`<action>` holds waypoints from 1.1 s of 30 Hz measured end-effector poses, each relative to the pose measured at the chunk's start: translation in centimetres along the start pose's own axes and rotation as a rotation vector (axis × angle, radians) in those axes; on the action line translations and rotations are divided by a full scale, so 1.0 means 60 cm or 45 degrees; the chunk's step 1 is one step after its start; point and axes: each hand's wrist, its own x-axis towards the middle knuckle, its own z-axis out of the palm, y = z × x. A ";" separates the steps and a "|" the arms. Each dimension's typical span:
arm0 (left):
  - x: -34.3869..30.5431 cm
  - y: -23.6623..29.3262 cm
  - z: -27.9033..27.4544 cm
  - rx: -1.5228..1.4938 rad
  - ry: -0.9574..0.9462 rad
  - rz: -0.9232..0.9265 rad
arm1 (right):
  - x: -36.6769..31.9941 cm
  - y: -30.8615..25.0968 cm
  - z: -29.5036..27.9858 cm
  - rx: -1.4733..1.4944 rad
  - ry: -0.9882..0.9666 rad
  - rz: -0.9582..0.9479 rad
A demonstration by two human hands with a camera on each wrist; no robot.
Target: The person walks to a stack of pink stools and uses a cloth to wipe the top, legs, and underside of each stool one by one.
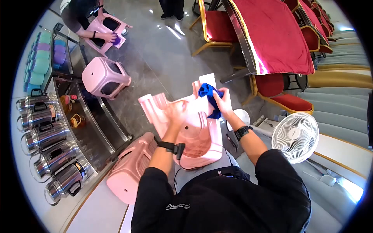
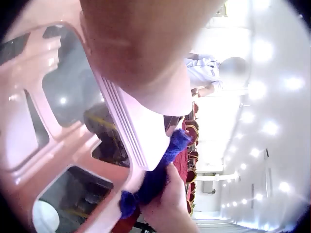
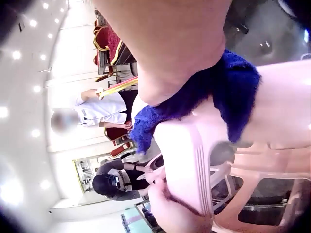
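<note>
A pink plastic stool (image 1: 186, 128) lies tipped over at the person's lap, its hollow underside and legs showing. The left hand (image 1: 177, 112) grips one of its legs; the right wrist view shows that hand (image 3: 177, 208) at the leg's end. In the right hand (image 1: 224, 101) is a bunched blue cloth (image 1: 208, 90), held around another part of the stool's leg side. Seen from the left wrist, the cloth (image 2: 160, 170) wraps the edge beside the ribbed leg, with the right hand's fingers (image 2: 172, 199) behind it. The right palm covers part of the cloth.
Another pink stool (image 1: 132, 167) lies at the left, and one (image 1: 99, 75) stands farther off. A second person (image 1: 83, 19) wipes a stool. Steel flasks (image 1: 66, 180) line a shelf. At the right are a white fan (image 1: 295, 136) and a red-covered table (image 1: 272, 35) with chairs.
</note>
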 end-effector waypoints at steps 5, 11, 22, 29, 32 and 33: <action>-0.008 -0.100 -0.115 -0.262 0.004 -0.162 | 0.025 -0.161 -0.004 0.064 -0.209 -0.031; -0.013 -0.240 -0.134 -0.767 -0.168 -0.436 | -0.004 -0.289 -0.007 -0.103 -0.786 0.165; 0.023 -0.039 -0.121 -0.042 0.256 -0.451 | -0.039 -0.337 0.096 -0.231 -0.442 -0.085; 0.019 -0.033 -0.101 -0.094 0.267 -0.513 | -0.152 -0.253 0.079 -0.183 -0.032 -0.539; 0.012 -0.017 -0.094 -0.235 0.292 -0.484 | -0.085 -0.280 0.098 -0.073 0.063 -0.503; 0.015 0.002 -0.094 0.001 0.264 -0.539 | -0.059 -0.294 0.099 -0.077 0.090 -0.562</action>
